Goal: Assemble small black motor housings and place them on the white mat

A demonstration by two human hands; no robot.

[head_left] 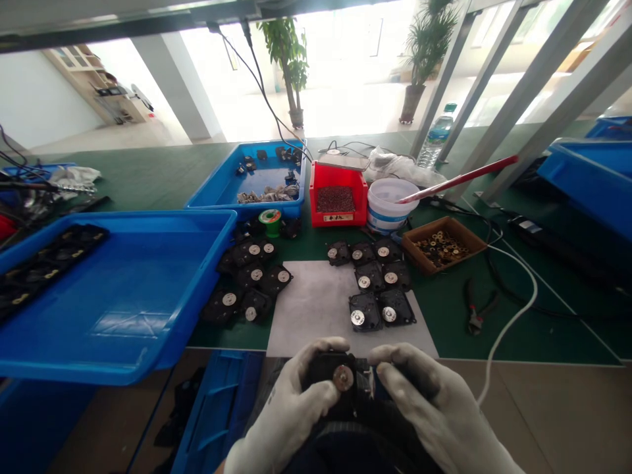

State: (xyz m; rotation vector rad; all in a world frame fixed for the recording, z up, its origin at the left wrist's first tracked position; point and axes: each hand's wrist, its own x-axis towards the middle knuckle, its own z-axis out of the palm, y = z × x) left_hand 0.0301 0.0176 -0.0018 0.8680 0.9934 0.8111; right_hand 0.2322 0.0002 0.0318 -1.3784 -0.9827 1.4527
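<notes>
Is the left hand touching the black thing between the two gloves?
Touching. The head view shows the left hand holding the black part, its thumb lying against the front and its index finger along the top edge.

Bottom centre: two hands, left hand [296, 398] and right hand [429, 388]; one black unit [343, 378]. Right of centre: seven units [369, 279]. Left of centre: six discs [256, 276] visible. Top: two plants [415, 99]. One each: red bin [338, 218], bucket [390, 220], brown box [419, 258], pliers [474, 321], spool [270, 224], bottle [435, 137].
</notes>
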